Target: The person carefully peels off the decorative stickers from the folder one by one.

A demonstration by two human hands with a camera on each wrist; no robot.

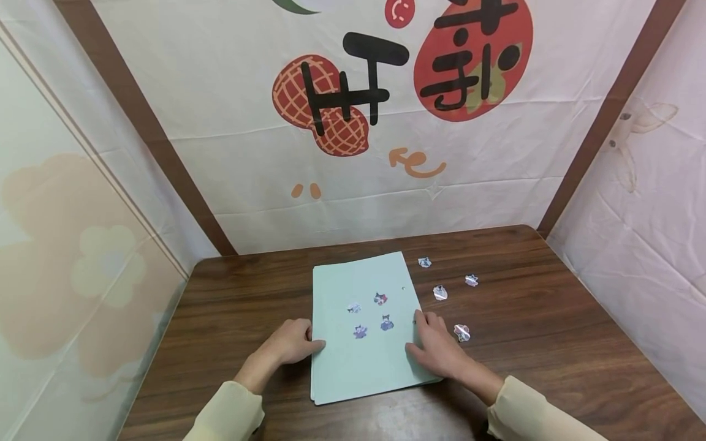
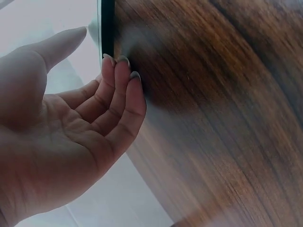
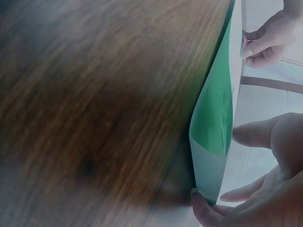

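Note:
A thin pale green booklet lies on the table, with several small cartoon stickers on its upper face. At its left edge my left hand rests its thumb on top, with the fingers curled against the side. My right hand holds the right edge, thumb above and fingertips at the rim. In the right wrist view, the booklet's layers bow apart there, showing a brighter green inside. The left wrist view shows the left hand's palm and bent fingers beside the booklet's dark edge.
Several loose shiny stickers lie on the wooden table to the right of the booklet. A printed white cloth hangs behind the table, with more cloth at both sides.

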